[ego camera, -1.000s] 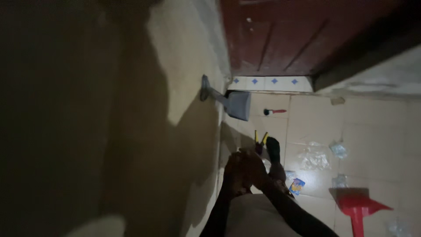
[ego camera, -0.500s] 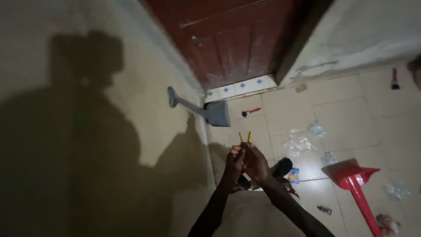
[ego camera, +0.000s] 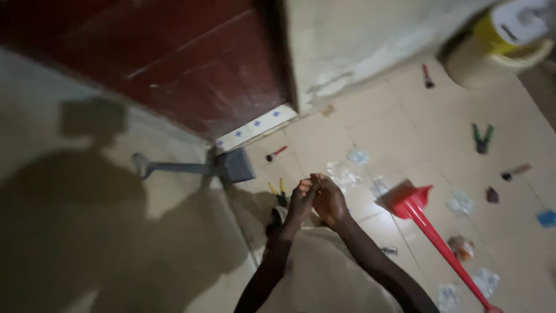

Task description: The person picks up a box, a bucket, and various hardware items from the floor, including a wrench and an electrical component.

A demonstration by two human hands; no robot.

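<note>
My left hand (ego camera: 301, 206) and my right hand (ego camera: 331, 202) are raised together in the middle of the head view, fingers curled and fingertips touching. Whatever is pinched between them is too small and dark to see. Just left of my hands, yellow-handled pliers (ego camera: 277, 188) lie on the tiled floor beside a dark round object (ego camera: 280, 215). Both forearms reach up from the bottom edge.
A grey dustpan (ego camera: 234, 165) lies by the dark red door (ego camera: 174, 64). A red long-handled brush (ego camera: 412, 202) lies at right. A red-handled screwdriver (ego camera: 277, 153), green pliers (ego camera: 482, 138), clear wrappers (ego camera: 341, 171) and a yellow bucket (ego camera: 504, 40) dot the floor.
The view has swung right, away from the wall and onto more of the floor. My hands stay pressed together and have risen slightly in the frame.
</note>
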